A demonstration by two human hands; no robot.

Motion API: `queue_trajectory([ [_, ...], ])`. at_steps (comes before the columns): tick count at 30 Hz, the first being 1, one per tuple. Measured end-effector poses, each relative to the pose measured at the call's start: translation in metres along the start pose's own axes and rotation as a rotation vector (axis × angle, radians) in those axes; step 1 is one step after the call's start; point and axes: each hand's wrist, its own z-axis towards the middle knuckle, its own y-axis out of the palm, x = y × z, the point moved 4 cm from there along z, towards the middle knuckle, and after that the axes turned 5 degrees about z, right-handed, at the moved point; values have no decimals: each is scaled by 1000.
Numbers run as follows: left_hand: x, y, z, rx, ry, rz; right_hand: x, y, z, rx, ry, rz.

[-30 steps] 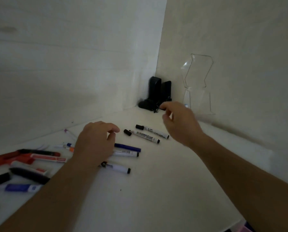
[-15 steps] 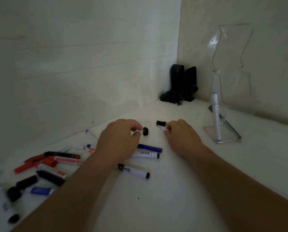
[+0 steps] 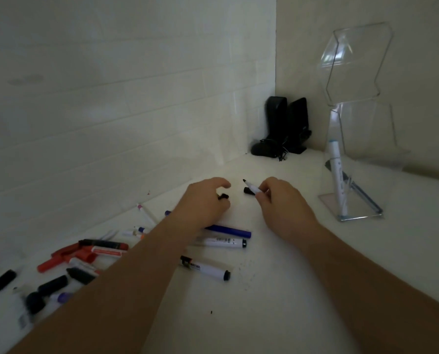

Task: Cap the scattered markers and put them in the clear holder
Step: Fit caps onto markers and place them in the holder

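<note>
Head view, landmark: clear holder [image 3: 351,154], upright at the right wall, base on the white counter [image 3: 277,290].
Right hand [image 3: 281,203]: left of the holder, fingers pinched on an uncapped black-tipped marker [image 3: 251,187], bare tip pointing away toward the corner.
Left hand [image 3: 205,203]: further left of the holder, fingers curled on a small black cap [image 3: 223,196]; hands near, not touching.
Second black cap [image 3: 247,191]: on the counter just under the held marker.
Step, judged: capping; cap and tip not yet joined.
Next move calls for: lining cap mouth with tip, pressing home, then carrying right to the holder.
In holder: one light-blue-capped marker [image 3: 337,175], standing.
Left of holder, scattered: blue marker [image 3: 228,230], two white markers, red and black ones further left.
Corner, behind: black speakers [image 3: 282,126]; clear of the path.
</note>
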Motion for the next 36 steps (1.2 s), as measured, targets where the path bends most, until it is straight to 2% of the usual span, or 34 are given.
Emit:
queue_trajectory([
  [5,-10,-25,-39,256,-18,-382,-13,1,-4,-3,-113,127],
  [10,-9,-39,-60,415,69,-570,-26,0,-12,-27,-214,232],
  [13,-12,-34,-61,395,-67,-922,-32,-5,-19,-30,-247,276],
  [16,-16,-20,-58,289,-254,-1435,-40,-9,-25,0,-295,272],
  [19,-19,-13,-56,245,-376,-1628,-50,-14,-29,68,-367,262],
  [27,-16,-11,-54,237,-320,-1553,-49,-14,-30,81,-422,176],
  [34,-8,-15,-58,274,-129,-1086,-48,-14,-30,67,-419,125],
  [36,-6,-14,-58,262,-130,-1044,-48,-16,-30,85,-426,120],
])
